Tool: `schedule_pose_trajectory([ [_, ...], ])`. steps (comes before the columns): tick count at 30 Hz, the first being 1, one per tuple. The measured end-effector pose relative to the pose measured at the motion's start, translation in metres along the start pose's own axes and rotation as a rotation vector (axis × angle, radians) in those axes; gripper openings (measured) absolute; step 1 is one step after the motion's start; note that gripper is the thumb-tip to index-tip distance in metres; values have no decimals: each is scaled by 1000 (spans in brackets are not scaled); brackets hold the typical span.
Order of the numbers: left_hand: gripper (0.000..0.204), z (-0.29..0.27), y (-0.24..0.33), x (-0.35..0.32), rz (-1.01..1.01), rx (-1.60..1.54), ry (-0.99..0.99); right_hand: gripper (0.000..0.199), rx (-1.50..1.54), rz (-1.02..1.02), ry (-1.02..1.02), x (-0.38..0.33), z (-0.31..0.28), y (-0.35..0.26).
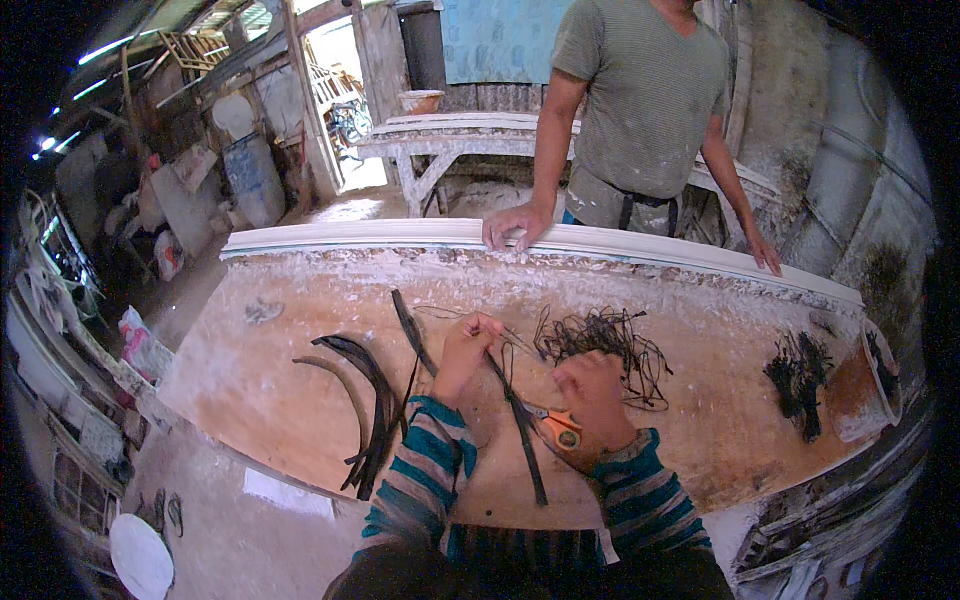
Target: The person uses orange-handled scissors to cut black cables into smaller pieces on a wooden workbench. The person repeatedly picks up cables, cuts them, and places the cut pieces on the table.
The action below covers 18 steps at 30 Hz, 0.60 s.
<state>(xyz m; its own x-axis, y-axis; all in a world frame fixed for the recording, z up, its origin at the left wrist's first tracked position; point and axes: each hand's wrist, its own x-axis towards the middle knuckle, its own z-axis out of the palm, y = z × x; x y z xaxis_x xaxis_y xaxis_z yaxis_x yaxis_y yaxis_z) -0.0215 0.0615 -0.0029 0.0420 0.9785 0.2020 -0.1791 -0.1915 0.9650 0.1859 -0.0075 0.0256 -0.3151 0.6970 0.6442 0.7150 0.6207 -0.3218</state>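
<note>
While our left hand (464, 352) pinches thin cord (520, 343), right hand (592, 390) curled, hold unclear, the neighbouring tangle (640, 352) could snag it.

Dim, rough-built workshop. Roof (110, 75) at upper left shows daylight in thin, bright strips. Timber-framed doorway (335, 90) in the far side, glaring white; light spills from it as a pale patch on the dusty floor (220, 510). Right of the doorway, a light-blue sheet (505, 40) hangs above ridged panelling (490, 97). Long bench (455, 122) in front, whitened, on braced legs, with a reddish basin (420, 102) on top. Right wall (780, 60) grey and stained, darker lower down. Left side shadowy and cluttered; blue drum (253, 180) stands there. Foreground: broad brown worktable (230, 370), smeared white in places.
</note>
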Motion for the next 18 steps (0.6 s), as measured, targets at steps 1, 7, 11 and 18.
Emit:
schedule_pose_trajectory([
  [1,14,-2,-2,1,23,48,45,9,12,-34,-11,-2,5,-11],
  [7,17,-7,-15,6,227,132,53,10,114,9,-70,-2,3,-31],
  [11,9,-10,-3,7,79,117,-60,10,-92,54,-59,-4,1,-3],
  [18,16,-37,-14,4,262,783,-138,10,-295,270,143,-2,-4,38],
])
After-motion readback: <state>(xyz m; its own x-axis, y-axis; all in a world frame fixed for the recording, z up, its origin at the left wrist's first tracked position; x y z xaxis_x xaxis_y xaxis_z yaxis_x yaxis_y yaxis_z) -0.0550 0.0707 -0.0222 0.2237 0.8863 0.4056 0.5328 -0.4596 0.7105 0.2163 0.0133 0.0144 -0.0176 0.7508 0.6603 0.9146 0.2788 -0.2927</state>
